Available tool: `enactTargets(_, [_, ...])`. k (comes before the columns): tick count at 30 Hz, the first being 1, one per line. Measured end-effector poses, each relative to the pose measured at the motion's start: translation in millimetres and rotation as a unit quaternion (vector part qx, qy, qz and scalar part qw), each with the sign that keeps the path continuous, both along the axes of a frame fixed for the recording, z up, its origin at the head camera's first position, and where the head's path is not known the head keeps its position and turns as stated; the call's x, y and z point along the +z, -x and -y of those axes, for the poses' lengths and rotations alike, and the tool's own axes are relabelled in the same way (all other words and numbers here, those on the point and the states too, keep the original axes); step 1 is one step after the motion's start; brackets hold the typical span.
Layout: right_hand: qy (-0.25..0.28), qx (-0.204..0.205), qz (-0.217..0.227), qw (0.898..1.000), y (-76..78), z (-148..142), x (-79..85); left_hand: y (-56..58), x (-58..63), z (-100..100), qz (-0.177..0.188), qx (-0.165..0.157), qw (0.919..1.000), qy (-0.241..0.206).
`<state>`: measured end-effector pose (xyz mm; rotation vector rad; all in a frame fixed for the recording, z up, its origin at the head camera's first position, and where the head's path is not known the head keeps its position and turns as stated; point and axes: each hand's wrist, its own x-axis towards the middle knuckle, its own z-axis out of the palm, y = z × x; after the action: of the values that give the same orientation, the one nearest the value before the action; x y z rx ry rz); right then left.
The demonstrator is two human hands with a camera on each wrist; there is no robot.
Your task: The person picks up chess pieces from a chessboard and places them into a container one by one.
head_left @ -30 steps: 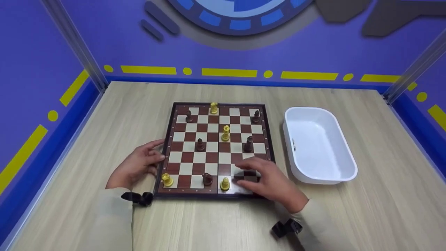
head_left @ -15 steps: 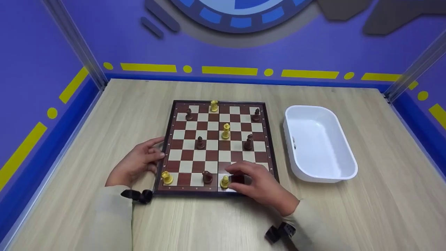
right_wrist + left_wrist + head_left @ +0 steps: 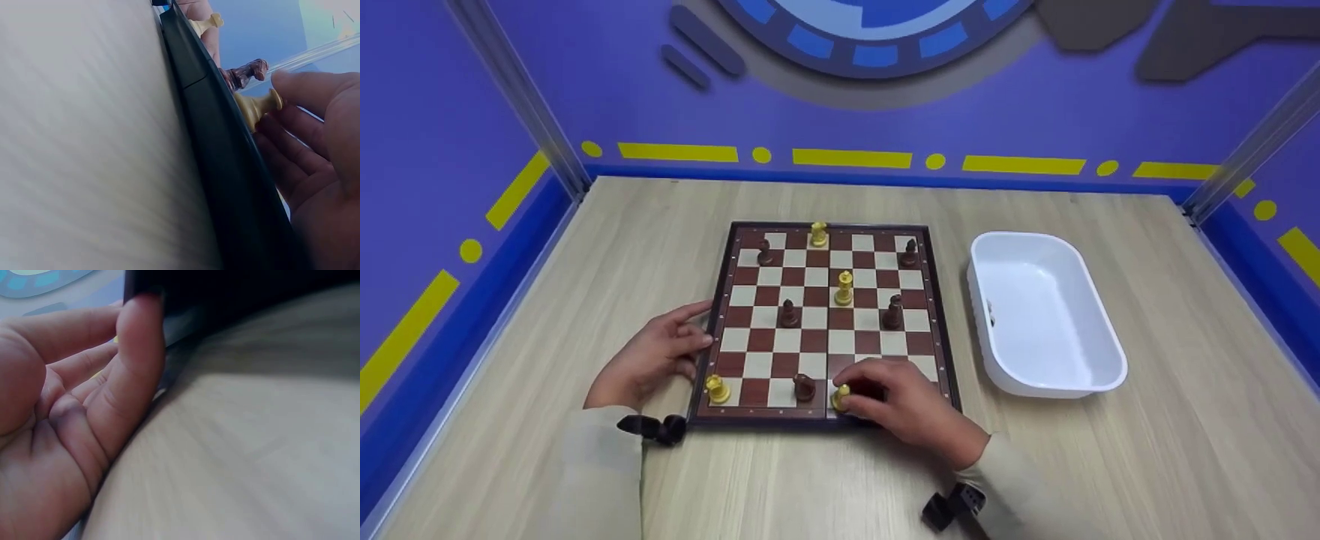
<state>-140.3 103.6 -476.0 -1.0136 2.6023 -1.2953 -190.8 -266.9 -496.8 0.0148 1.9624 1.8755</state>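
A chessboard point(image 3: 840, 342) with brown and cream squares lies on the table. At its left edge, my left hand point(image 3: 656, 352) rests its fingertips against the side; in the left wrist view, a fingertip point(image 3: 140, 326) meets the dark board edge. My right hand point(image 3: 911, 401) is over the front of the board, thumb and index finger around a yellow pawn point(image 3: 840, 399). The right wrist view shows the pawn point(image 3: 256, 107) upright on its square, its top among the fingers. Just left of it stands a dark knight point(image 3: 804, 388).
Another yellow piece point(image 3: 718, 389) occupies the front left corner. Farther back are a yellow piece point(image 3: 844, 288), a yellow piece at the rear edge point(image 3: 818, 235) and several dark pieces, one a tall piece point(image 3: 893, 312). A white tub point(image 3: 1102, 330) stands right of the board.
My right hand has moved left across the front of the board to the yellow pawn, and its thumb and index finger have closed around it. The left hand has stayed at the board's edge.
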Motion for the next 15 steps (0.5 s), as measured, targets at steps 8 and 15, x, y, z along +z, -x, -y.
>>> enactTargets(8, [0.035, -0.018, 0.035, 0.999, 0.6, -1, 0.6, 0.8, -0.3, 1, 0.002, -0.002, 0.9999, 0.015])
enactTargets(15, [0.097, -0.032, 0.059, 0.993, 4.9, -10, 7.5, 0.9, -1.2, 0, 0.001, -0.004, 0.9998, 0.019])
